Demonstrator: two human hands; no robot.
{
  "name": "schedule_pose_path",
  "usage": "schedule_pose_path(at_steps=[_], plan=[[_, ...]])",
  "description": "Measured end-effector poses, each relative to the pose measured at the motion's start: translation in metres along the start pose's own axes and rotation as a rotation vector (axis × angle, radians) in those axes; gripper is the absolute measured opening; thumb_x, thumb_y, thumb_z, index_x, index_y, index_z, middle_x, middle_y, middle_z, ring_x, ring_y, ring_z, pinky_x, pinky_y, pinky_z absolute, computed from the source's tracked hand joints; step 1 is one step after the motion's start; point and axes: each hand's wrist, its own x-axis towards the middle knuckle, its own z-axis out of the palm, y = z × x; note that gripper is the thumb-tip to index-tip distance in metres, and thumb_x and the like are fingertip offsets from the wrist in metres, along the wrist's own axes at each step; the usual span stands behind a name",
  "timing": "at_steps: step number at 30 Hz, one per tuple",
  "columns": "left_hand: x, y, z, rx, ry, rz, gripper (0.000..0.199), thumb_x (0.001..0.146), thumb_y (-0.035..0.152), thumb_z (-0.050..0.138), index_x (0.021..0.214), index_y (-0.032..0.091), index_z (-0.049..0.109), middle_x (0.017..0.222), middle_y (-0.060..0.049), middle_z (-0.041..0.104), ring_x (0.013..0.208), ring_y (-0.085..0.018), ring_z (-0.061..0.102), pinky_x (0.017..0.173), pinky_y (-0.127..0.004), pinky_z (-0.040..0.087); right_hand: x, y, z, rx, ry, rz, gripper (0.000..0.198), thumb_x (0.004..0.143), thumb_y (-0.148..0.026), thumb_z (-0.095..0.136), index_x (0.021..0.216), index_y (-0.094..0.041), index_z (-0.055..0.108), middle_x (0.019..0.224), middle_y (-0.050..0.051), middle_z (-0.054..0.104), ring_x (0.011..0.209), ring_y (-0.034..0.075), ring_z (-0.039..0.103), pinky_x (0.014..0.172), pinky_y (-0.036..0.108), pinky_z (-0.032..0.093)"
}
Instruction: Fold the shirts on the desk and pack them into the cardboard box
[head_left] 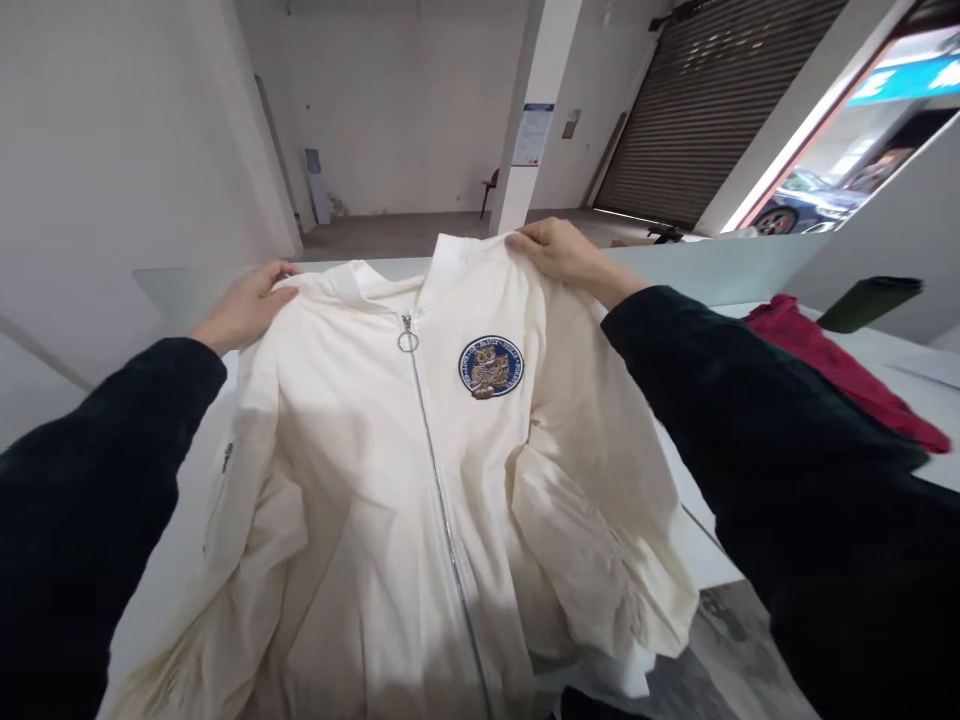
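Observation:
A cream zip-up jacket (352, 420) is spread out in front of me, its zipper closed up to a ring pull (407, 341) near the collar. On its chest sits a round blue owl patch (492, 367). My left hand (251, 305) grips the jacket at the shoulder on the left. The opposite shoulder is pinched by my right hand (559, 255), close to the collar. Both sleeves hang down loosely, with folds. The jacket's lower end runs out of view at the bottom.
A white table (705, 550) lies under and beside the jacket, with a low pale partition (720, 270) behind. On the right are a red cloth (847, 370) and a dark green folded item (870, 302). Farther off stand a pillar (525, 190) and a water dispenser (317, 190).

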Motion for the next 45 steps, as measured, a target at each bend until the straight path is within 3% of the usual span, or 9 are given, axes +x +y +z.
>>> schedule_pose_path(at_steps=[5, 10, 15, 21, 25, 32, 38, 41, 45], plan=[[-0.006, 0.003, 0.008, 0.016, -0.034, -0.087, 0.03, 0.085, 0.026, 0.048, 0.112, 0.019, 0.059, 0.111, -0.003, 0.065, 0.095, -0.018, 0.059, 0.095, -0.032, 0.043, -0.002, 0.007, 0.022, -0.05, -0.05, 0.042, 0.033, 0.094, -0.036, 0.049, 0.069, -0.017, 0.06, 0.066, 0.004, 0.063, 0.064, 0.016, 0.054, 0.069, 0.03, 0.044], [-0.006, 0.005, 0.028, 0.074, -0.128, -0.295, 0.032, 0.079, 0.014, 0.048, 0.107, 0.021, 0.062, 0.113, -0.005, 0.067, 0.106, -0.023, 0.061, 0.097, -0.032, 0.043, -0.004, -0.023, 0.052, -0.267, -0.33, 0.281, 0.031, 0.097, -0.026, 0.042, 0.09, -0.012, 0.07, 0.1, 0.013, 0.071, 0.09, 0.02, 0.063, 0.081, 0.026, 0.042], [-0.023, 0.001, 0.047, 0.067, -0.152, -0.373, 0.032, 0.079, 0.014, 0.048, 0.107, 0.022, 0.061, 0.124, -0.009, 0.064, 0.117, -0.026, 0.057, 0.097, -0.036, 0.044, -0.013, -0.041, 0.081, -0.282, -0.456, 0.375, 0.028, 0.095, -0.025, 0.047, 0.102, -0.015, 0.072, 0.107, 0.013, 0.072, 0.097, 0.02, 0.065, 0.081, 0.023, 0.043], [-0.04, -0.006, 0.065, 0.021, -0.169, -0.446, 0.037, 0.076, 0.049, 0.058, 0.095, 0.018, 0.066, 0.119, -0.018, 0.066, 0.111, -0.038, 0.059, 0.092, -0.048, 0.045, -0.025, -0.035, 0.097, -0.238, -0.466, 0.381, 0.028, 0.092, -0.018, 0.047, 0.103, -0.015, 0.073, 0.109, 0.013, 0.071, 0.1, 0.021, 0.065, 0.083, 0.023, 0.043], [-0.027, -0.015, 0.063, -0.081, -0.174, -0.438, 0.039, 0.072, 0.054, 0.061, 0.085, 0.019, 0.068, 0.1, -0.014, 0.071, 0.101, -0.033, 0.064, 0.086, -0.04, 0.048, -0.02, -0.031, 0.09, -0.159, -0.448, 0.328, 0.027, 0.094, -0.022, 0.048, 0.104, -0.014, 0.072, 0.108, 0.01, 0.072, 0.098, 0.019, 0.065, 0.083, 0.021, 0.043], [0.009, -0.026, 0.045, -0.185, -0.085, -0.373, 0.043, 0.085, 0.041, 0.043, 0.121, 0.018, 0.052, 0.086, -0.004, 0.067, 0.074, -0.019, 0.065, 0.063, -0.028, 0.051, 0.008, -0.024, 0.071, -0.009, -0.054, 0.236, 0.037, 0.099, -0.025, 0.034, 0.114, -0.011, 0.064, 0.113, 0.011, 0.069, 0.103, 0.021, 0.062, 0.089, 0.024, 0.043], [0.006, -0.034, 0.074, -0.029, -0.196, -0.342, 0.032, 0.067, 0.018, 0.057, 0.099, 0.019, 0.064, 0.104, -0.008, 0.068, 0.1, -0.024, 0.063, 0.089, -0.031, 0.047, 0.0, -0.016, 0.119, -0.151, -0.339, 0.389, 0.031, 0.093, -0.018, 0.044, 0.112, -0.015, 0.069, 0.112, 0.013, 0.07, 0.104, 0.023, 0.063, 0.088, 0.028, 0.044], [0.008, -0.04, 0.092, 0.061, -0.264, -0.363, 0.028, 0.072, 0.026, 0.058, 0.098, 0.019, 0.066, 0.112, -0.012, 0.067, 0.111, -0.028, 0.06, 0.095, -0.035, 0.044, -0.006, -0.009, 0.14, -0.154, -0.412, 0.417, 0.031, 0.09, -0.017, 0.047, 0.109, -0.016, 0.071, 0.112, 0.013, 0.07, 0.102, 0.022, 0.063, 0.087, 0.027, 0.044], [0.017, -0.043, 0.101, 0.148, -0.344, -0.36, 0.023, 0.078, 0.037, 0.056, 0.088, 0.02, 0.068, 0.112, -0.012, 0.069, 0.11, -0.031, 0.06, 0.092, -0.036, 0.045, -0.004, -0.003, 0.145, -0.152, -0.479, 0.415, 0.029, 0.087, -0.026, 0.055, 0.109, -0.017, 0.072, 0.11, 0.011, 0.071, 0.099, 0.021, 0.064, 0.084, 0.025, 0.046]])
